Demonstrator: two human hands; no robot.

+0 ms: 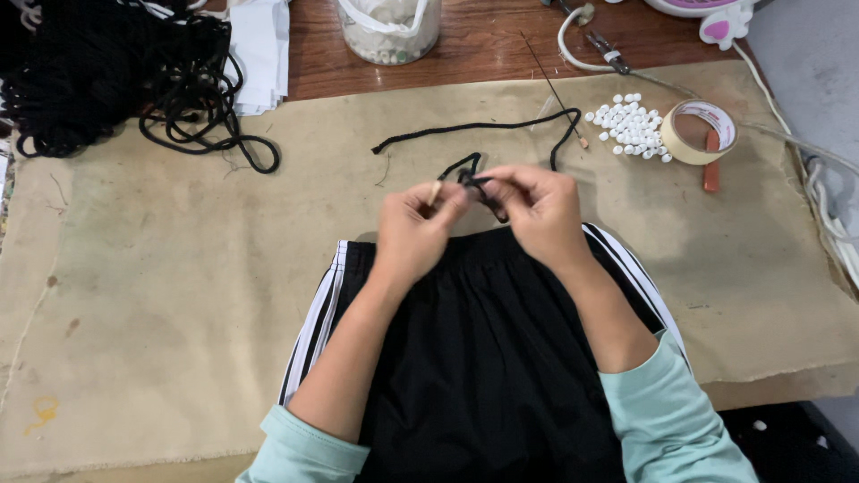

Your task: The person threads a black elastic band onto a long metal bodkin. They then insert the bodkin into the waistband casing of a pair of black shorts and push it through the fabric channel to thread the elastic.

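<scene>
While your left hand (413,234) and right hand (537,213) meet over the waistband of the black striped shorts (483,358) near the middle of the worktop (161,295), the fingers of both are pressed together, pinching the black cord (474,170), whose free length trails toward the far edge. The left also grips a small pale tip. Keep the pinch close to the cord's end and the slack untangled, judging by the loop. White beads (631,128) and a tape roll (700,131) lie toward the far right corner.
</scene>
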